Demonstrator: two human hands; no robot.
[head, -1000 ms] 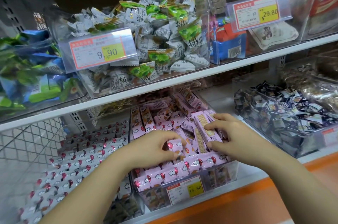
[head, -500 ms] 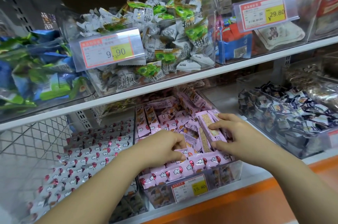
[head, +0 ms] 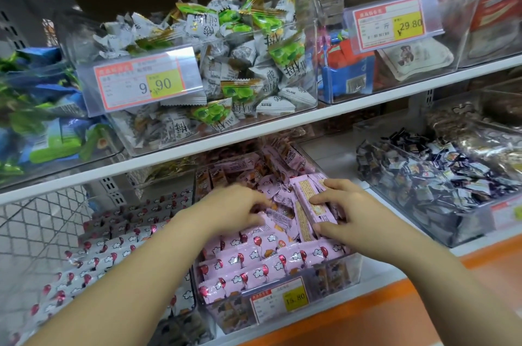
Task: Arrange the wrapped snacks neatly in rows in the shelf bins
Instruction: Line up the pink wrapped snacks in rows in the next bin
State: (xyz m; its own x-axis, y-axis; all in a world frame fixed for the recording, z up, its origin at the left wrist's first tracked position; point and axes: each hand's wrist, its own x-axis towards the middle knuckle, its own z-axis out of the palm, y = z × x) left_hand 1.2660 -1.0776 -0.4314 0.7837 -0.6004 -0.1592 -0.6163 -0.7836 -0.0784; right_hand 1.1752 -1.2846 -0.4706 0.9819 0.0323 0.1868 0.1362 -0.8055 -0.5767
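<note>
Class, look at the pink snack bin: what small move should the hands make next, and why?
Probably lay the pink bars held upright by the right hand flat behind the neat front rows; the left hand rests on the loose jumble behind.

Left hand [head: 237, 210]: fingertips motion-blurred, so its grasp could not be read. Right hand [head: 341, 213]: covered part of a pink snack bar [head: 309, 204], whose printed text was too small to read. Both forearms ran out of the bottom edge. Clear bin [head: 333, 275]: lower layers of packets were hidden beneath the top rows. Blue and green packets [head: 42, 108]: blurred and cut by the left edge. Price tag [head: 278, 302]: only 15.80 legible. Right-hand bin of dark wrapped sweets [head: 440, 184]: cut off by the right edge.
</note>
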